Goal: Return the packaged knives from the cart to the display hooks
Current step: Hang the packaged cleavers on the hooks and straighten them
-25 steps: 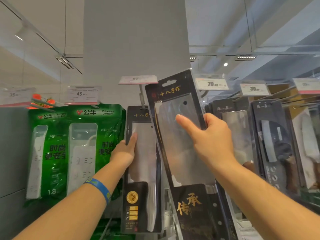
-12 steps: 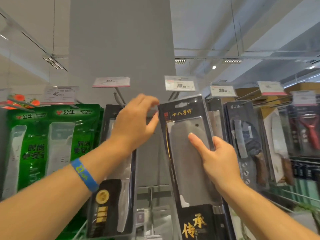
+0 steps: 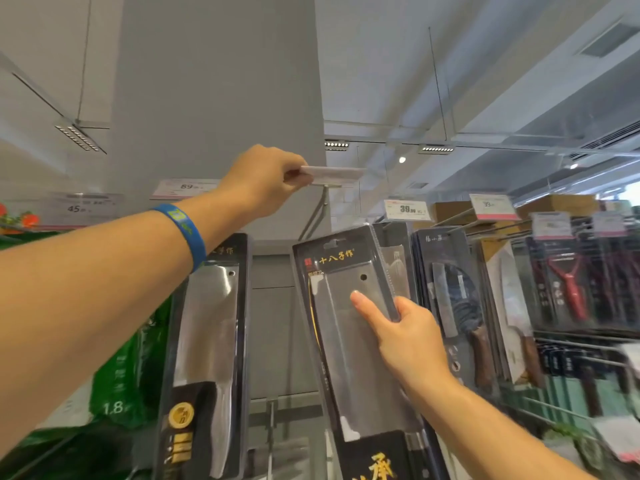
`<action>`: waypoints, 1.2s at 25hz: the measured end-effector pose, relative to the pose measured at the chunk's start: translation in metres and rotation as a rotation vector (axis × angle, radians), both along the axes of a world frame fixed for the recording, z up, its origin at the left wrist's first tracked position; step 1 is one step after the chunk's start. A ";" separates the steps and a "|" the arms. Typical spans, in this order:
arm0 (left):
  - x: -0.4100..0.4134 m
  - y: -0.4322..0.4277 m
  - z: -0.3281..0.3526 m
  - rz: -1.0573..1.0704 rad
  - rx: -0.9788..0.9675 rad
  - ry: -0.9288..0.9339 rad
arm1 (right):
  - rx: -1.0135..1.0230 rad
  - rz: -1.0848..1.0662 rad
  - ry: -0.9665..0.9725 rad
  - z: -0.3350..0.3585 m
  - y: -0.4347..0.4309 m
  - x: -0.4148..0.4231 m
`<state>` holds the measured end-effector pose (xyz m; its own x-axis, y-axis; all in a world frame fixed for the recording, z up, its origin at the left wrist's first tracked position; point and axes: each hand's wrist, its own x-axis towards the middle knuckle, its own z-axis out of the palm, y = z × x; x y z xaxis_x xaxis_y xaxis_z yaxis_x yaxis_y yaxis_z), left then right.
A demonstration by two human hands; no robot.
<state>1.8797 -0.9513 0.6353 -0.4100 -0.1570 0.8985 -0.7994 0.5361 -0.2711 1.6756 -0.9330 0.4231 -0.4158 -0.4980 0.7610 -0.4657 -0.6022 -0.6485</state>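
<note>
While the right hand [image 3: 408, 336] grips the packaged cleaver [image 3: 356, 327] by its right edge, thumb laid flat across the clear blister and fingers wrapped out of sight behind the card, the pack stands tilted just below and right of the empty display hook [image 3: 317, 216]. Its hang slot [image 3: 333, 242] at the top sits near the hook's lower stretch but is not threaded on. Judging by the broad steel blade, the pack is heavy for its size and weighted toward the handle end; the backing card is stiff, the blister smooth and likely slippery under a thumb. A hold on the card edge about mid-blade, as here, should keep the slot steerable; pinching the thin top tab alone could bend it.

Left of the hook, another packaged cleaver [image 3: 211, 341] hangs behind the left forearm, which wears a blue wristband [image 3: 183, 233]. Above the hook's tip, the left hand [image 3: 263, 181] pinches the price tag holder [image 3: 334, 174] between thumb and fingers, apparently lifting it clear of the tip. Farther right of the hook, more knife packs [image 3: 450, 299] hang in rows under their own price tags [image 3: 407, 209].
</note>
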 end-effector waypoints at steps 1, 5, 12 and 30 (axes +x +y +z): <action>-0.001 -0.002 0.001 -0.030 0.050 0.032 | -0.013 0.023 -0.012 0.007 0.000 0.003; 0.001 -0.003 -0.006 -0.063 0.102 0.067 | 0.023 0.063 -0.050 0.039 -0.009 0.016; 0.009 0.002 -0.007 -0.044 0.167 0.047 | 0.127 0.092 -0.061 0.041 -0.023 0.035; 0.010 -0.007 -0.010 -0.224 0.283 0.140 | 0.013 -0.009 -0.043 0.028 -0.028 0.031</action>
<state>1.8894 -0.9579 0.6249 -0.3383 -0.3277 0.8821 -0.6730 0.7395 0.0166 1.7067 -0.9612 0.4513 -0.4523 -0.5037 0.7360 -0.4426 -0.5897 -0.6755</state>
